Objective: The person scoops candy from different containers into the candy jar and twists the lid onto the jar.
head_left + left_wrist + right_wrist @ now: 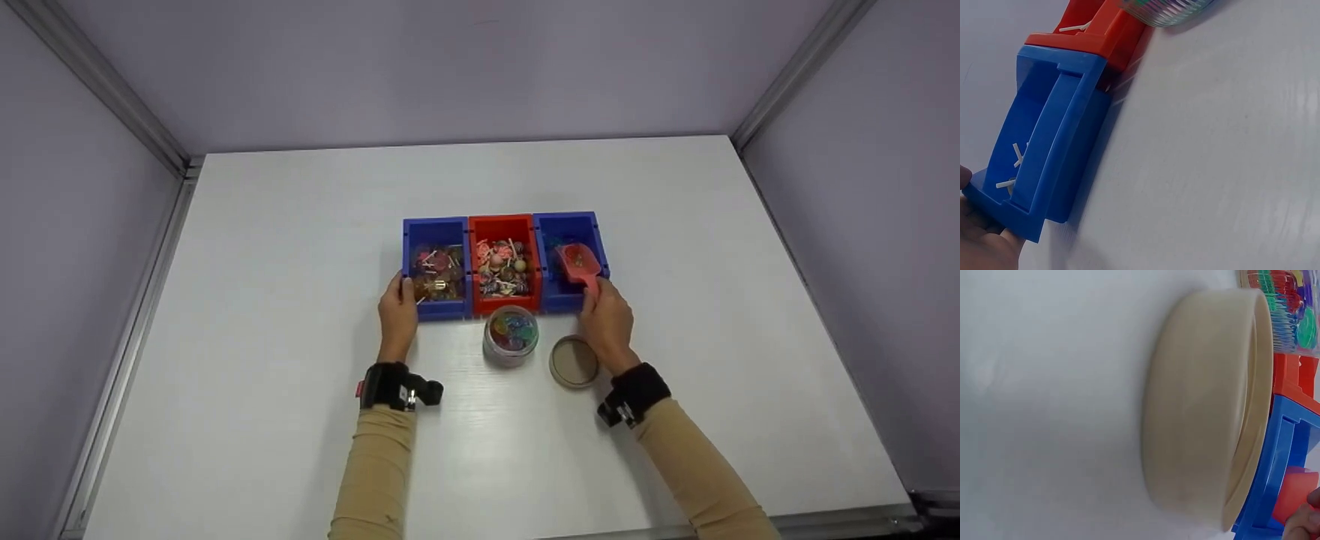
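Note:
My left hand point(397, 311) grips the outer wall of the left blue bin point(442, 309), thumb over the rim and fingers outside, as the left wrist view shows. That bin has wrapped lollipops point(439, 262) in it. My right hand point(607, 322) holds a red scoop point(581, 264) by its handle, over the right blue bin point(551, 300); a little orange-brown stuff shows in the scoop's bowl. Between these two bins stands a red bin point(508, 304) with small lollipops. A clear ribbed jar point(510, 349) filled with colourful pieces stands in front of the red bin.
A round beige lid point(1202, 405) lies on the white table point(285, 300), hollow side up, right of the jar and close to my right wrist. Pale partition walls point(480, 75) with metal frame bars point(120, 82) enclose the table at the back and sides.

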Available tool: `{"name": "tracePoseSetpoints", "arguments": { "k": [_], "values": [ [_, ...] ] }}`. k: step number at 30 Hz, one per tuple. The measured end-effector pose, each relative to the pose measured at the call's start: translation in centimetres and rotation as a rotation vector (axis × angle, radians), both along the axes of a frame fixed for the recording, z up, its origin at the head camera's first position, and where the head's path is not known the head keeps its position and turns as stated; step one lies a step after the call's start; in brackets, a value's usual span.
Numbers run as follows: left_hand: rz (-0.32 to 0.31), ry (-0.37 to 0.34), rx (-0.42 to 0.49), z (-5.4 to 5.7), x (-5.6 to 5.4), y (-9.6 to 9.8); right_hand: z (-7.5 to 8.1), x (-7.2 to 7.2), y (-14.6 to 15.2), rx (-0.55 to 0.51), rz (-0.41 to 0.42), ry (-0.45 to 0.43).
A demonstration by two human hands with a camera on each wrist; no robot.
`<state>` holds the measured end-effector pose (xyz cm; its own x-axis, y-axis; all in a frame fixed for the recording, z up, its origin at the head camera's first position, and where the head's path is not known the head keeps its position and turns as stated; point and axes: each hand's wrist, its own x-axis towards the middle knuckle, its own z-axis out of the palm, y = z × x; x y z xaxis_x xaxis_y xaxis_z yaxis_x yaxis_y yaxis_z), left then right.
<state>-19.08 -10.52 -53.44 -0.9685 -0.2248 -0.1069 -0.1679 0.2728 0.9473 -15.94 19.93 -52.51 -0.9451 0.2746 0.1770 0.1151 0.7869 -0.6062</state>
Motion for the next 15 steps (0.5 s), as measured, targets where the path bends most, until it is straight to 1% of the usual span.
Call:
{"name": "tracePoseSetpoints", "arguments": {
  "k": [6,13,15],
  "values": [
    [0.001,0.003,0.004,-0.1,0.0,0.0,0.1,0.5,0.8,-0.013,0.036,0.045],
    [-0.003,-0.001,0.014,-0.2,0.0,0.0,0.2,1.2,1.8,0.013,0.111,0.152],
    [-0.006,0.002,0.012,-0.2,0.0,0.0,0.4,1.3,2.2,0.021,0.135,0.168]
  ]
}}
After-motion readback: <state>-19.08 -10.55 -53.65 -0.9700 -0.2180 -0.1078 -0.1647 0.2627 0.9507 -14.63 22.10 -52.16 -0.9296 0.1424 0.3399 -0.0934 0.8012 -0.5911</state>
